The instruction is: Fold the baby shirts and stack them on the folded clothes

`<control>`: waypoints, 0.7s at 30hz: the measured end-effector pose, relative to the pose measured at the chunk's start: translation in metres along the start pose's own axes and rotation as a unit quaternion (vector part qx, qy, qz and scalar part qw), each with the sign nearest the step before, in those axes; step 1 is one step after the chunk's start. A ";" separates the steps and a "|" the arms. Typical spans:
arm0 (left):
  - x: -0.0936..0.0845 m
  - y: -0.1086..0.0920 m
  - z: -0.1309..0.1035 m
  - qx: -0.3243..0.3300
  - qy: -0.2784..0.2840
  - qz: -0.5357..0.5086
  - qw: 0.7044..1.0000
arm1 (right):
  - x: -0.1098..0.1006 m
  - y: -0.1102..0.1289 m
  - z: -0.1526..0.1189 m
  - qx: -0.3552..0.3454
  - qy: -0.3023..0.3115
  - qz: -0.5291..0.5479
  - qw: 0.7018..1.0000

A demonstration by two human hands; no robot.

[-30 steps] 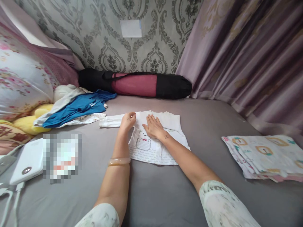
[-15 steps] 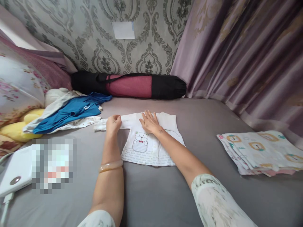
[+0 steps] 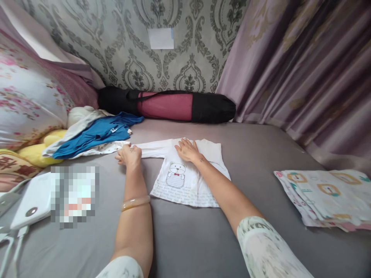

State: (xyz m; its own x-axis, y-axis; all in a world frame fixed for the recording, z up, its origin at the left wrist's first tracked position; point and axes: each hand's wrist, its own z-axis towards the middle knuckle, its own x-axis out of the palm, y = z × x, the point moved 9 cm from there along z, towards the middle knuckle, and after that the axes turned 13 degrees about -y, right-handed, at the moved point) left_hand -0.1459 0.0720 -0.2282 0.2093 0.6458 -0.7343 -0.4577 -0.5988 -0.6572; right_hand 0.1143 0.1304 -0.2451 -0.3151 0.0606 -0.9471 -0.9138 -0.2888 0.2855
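A small white long-sleeved shirt [image 3: 162,181] with a bear print lies spread on the grey sheet. My left hand [image 3: 130,155], a bangle on its forearm, is closed at the end of the sleeve stretched out to the left; the cuff is mostly hidden under the fingers. Flat on the upper chest of the shirt rests my right hand [image 3: 187,150], fingers spread. The right-hand sleeve is not seen stretched out; my right forearm crosses that side of the shirt.
Crumpled blue and white clothes [image 3: 95,133] lie at the left beside a yellow plush [image 3: 53,148]. Folded printed cloths [image 3: 327,197] are stacked at the right. A black and pink long bag [image 3: 166,106] lies along the wall. A white power bank [image 3: 34,204] with cables sits at the left.
My left hand has slid leftward along the sleeve to its end. My right hand stays flat on the chest of the shirt. The whole view has shifted slightly.
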 end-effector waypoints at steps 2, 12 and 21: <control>-0.006 0.005 0.001 -0.016 -0.017 0.004 1.000 | -0.006 0.002 0.007 -0.009 -0.031 -0.008 0.999; -0.007 0.020 0.005 -0.069 -0.057 -0.064 0.994 | 0.025 -0.006 0.015 -0.006 -0.012 -0.010 1.000; -0.008 0.026 0.010 -0.081 -0.065 -0.063 0.993 | -0.010 -0.029 0.001 0.052 -0.080 0.017 0.995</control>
State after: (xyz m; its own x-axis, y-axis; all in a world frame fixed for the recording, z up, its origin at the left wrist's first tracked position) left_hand -0.1680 0.0555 -0.2374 0.1382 0.7695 -0.6235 -0.2880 -0.5711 -0.7687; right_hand 0.1437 0.1391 -0.2437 -0.3752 0.2071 -0.9035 -0.9209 -0.1942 0.3379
